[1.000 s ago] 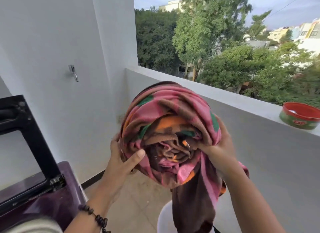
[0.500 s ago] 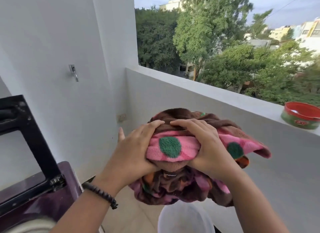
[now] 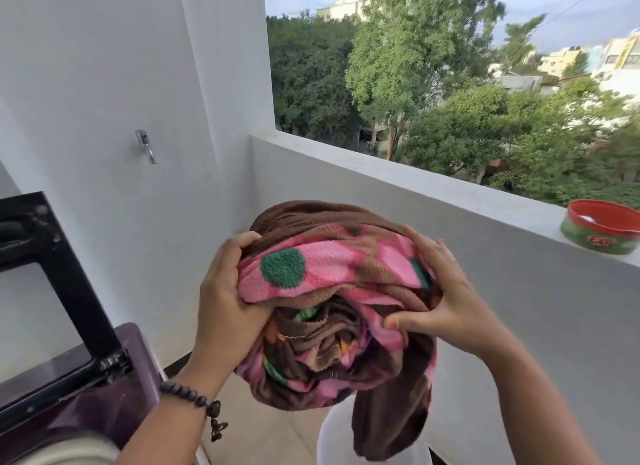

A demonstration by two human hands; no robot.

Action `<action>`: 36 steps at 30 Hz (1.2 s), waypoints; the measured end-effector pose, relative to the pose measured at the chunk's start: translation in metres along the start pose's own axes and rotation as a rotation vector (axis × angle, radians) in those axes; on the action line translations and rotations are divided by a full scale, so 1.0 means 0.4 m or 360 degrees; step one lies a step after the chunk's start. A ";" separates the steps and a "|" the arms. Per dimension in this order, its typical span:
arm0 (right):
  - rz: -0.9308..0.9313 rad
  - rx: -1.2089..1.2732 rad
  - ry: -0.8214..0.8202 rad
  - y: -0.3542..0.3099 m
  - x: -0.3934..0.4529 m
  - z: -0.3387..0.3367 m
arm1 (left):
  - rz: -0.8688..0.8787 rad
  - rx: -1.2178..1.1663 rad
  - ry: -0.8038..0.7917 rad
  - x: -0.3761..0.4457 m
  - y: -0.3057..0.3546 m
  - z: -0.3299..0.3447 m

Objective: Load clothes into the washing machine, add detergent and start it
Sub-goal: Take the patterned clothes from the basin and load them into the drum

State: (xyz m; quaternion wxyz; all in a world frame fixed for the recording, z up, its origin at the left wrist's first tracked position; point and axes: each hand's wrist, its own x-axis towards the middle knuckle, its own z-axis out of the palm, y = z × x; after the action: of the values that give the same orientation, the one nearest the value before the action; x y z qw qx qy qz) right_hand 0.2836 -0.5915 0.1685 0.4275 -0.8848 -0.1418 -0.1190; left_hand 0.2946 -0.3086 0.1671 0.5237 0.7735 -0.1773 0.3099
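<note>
Bunched blanket (image 3: 332, 274) being gripped by left hand (image 3: 228, 291) at 9 o'clock, pinched by right hand (image 3: 440, 291) at 3 o'clock; washing machine (image 3: 69, 378) at 8 o'clock.

Floor (image 3: 263, 430): pale tiles, seen between the wall and the parapet; a dark skirting strip runs along the base of the wall.
On floor, right of centre: white round container (image 3: 337, 437), only its rim and upper side showing, the rest hidden behind hanging cloth.
On floor, lower left: purple washing machine (image 3: 114, 405), its black-framed lid (image 3: 52, 291) raised upright; its base is out of view.
Parapet ledge (image 3: 415, 173): flat grey top running from the wall corner to the right edge.
On ledge, far right: red-and-green round tub (image 3: 601, 230), open, standing upright, partly cut off by the picture edge.
</note>
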 end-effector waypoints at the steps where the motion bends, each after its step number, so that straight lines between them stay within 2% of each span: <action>1: 0.0013 0.0128 -0.0008 0.016 -0.008 -0.003 | -0.0032 -0.0053 0.0056 -0.001 -0.001 -0.006; 4: 0.0058 0.0599 -0.0071 0.032 -0.033 0.004 | -0.0198 -0.0297 0.0220 -0.014 -0.007 -0.007; 9: 0.0056 0.1204 -0.0116 0.017 -0.037 0.074 | -0.0472 -0.1035 0.0401 -0.044 0.011 0.050; 12: 0.0080 0.1319 -0.0062 0.010 -0.034 0.098 | -0.0608 -0.1209 0.0461 -0.076 0.021 0.080; 16: 0.0121 0.1261 0.0127 0.010 -0.027 0.092 | -0.0704 -0.1306 0.0477 -0.119 0.025 0.102; 22: 0.0033 0.1187 0.0393 0.008 -0.026 0.079 | -0.0761 -0.1116 0.0266 -0.154 0.029 0.110; 27: -0.0081 0.0982 0.0508 0.014 -0.026 0.028 | -0.0773 -0.1002 -0.0142 -0.170 0.053 0.092; 31: -0.0323 0.0611 0.0361 0.021 -0.014 -0.018 | -0.0726 -0.0742 -0.0549 -0.185 0.070 0.083; 33: -0.0453 0.0311 0.0295 0.016 -0.009 -0.035 | -0.0708 -0.0558 -0.0612 -0.177 0.075 0.090; 36: -0.0591 0.0153 0.0123 -0.012 -0.009 -0.049 | -0.0596 -0.0040 -0.0578 -0.145 0.100 0.114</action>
State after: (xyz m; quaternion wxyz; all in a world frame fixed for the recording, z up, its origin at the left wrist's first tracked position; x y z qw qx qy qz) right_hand 0.2768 -0.6046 0.1827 0.4452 -0.8169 -0.2916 -0.2226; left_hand 0.2408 -0.3692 0.1448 0.5411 0.8292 -0.1260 0.0613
